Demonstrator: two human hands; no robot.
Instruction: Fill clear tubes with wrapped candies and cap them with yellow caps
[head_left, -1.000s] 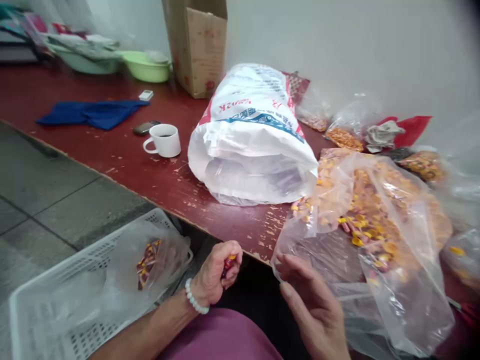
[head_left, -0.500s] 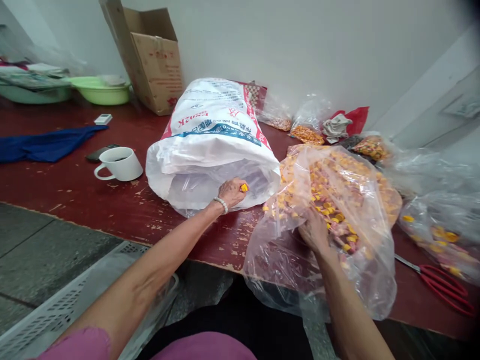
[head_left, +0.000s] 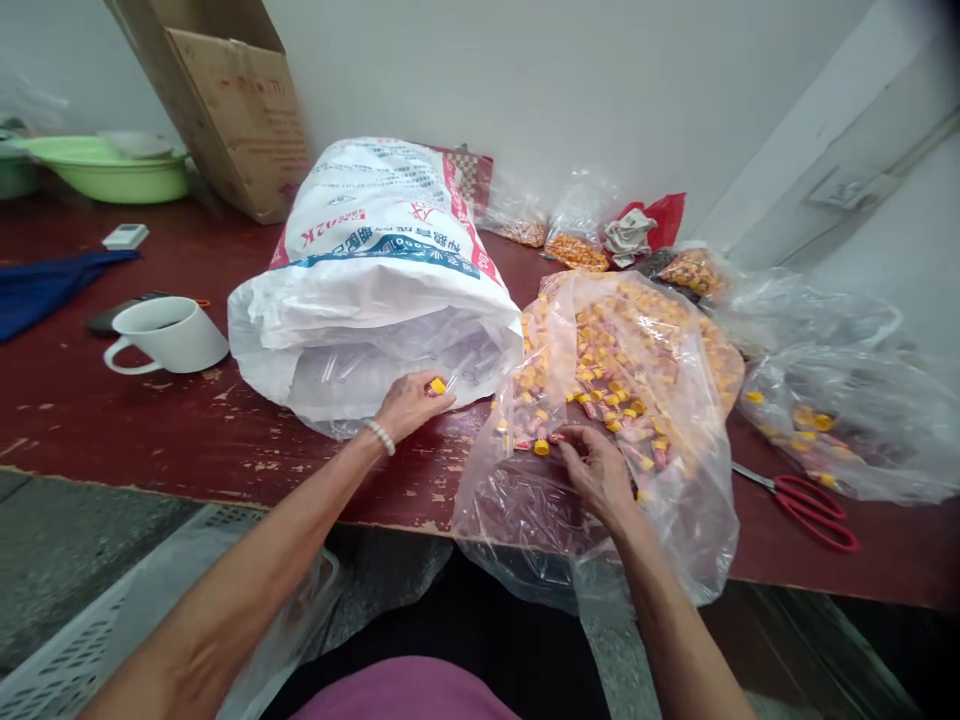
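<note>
My L hand, clenched on yellow-capped pc(s), has come up to the sack's mouth; R hand now in clear bag, loose pcs within reach, grip can't tell.

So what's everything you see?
Long table: 1, red, across middle
Big printed sack: 1, white, centre
Large plastic bag: 1, clear, right of sack
Small capped pieces: many, pink and yellow, in large bag
Smaller plastic bags: several, clear, back right
Metal scissors: 1, red-handled, right
Rounded mug: 1, white, left
Flat thing: 1, dark, behind mug
Boxy gadget: 1, white, left
Cloth: 1, blue, left
Round basins: 2, green, back left
Cardboard box: 1, brown, back
Crumpled wad: 1, pale, back
Holey crate: 1, white, low left
Left hand: 1, bare, sack's mouth, holding a piece
Right hand: 1, bare, at pieces
</note>
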